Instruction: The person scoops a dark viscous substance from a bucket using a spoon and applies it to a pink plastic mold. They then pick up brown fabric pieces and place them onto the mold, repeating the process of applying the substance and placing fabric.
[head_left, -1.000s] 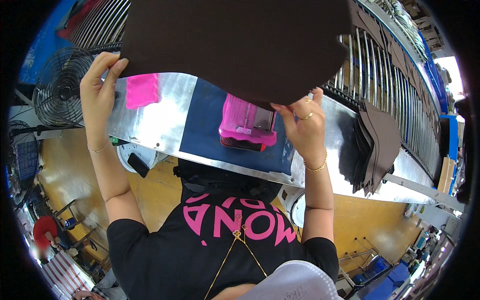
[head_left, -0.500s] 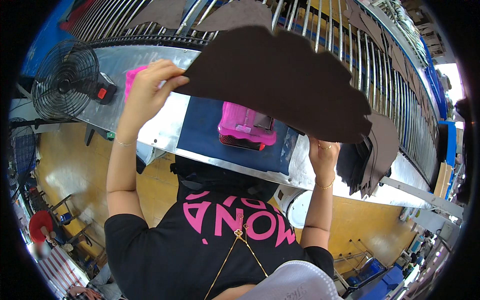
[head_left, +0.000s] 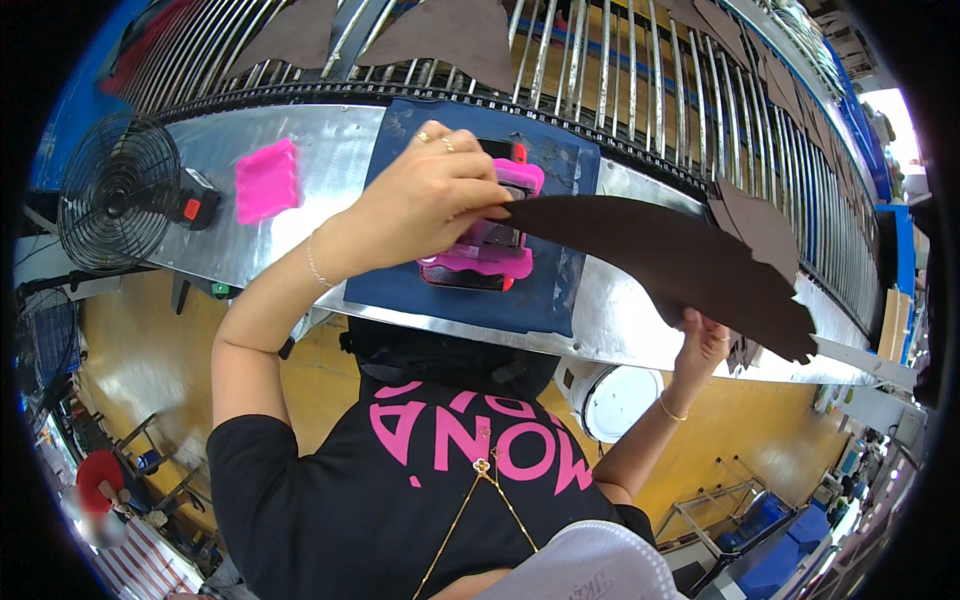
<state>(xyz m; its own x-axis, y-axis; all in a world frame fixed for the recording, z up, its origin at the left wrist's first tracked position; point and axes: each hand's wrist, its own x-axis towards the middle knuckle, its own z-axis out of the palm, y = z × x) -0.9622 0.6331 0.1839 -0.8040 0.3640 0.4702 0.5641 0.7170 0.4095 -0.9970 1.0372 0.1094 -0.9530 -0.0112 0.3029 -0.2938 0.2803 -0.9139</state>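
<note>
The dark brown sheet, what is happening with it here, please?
A person has the dark brown sheet raised: the left hand pinches its left tip, the right hand holds its lower edge. Partly hidden by the left hand, a pink-and-black object sits on a blue mat. Other brown pieces lie on the barred rack beyond.

cam=head | left of two head-worn fisheyes | faces down | near, wide | spans shirt (head_left: 335,500) to bench (head_left: 335,150)

The person wears a black short-sleeved shirt (head_left: 340,520) with pink lettering (head_left: 441,450), gold necklace (head_left: 482,467), bracelets (head_left: 315,258) and rings (head_left: 447,145).
</note>
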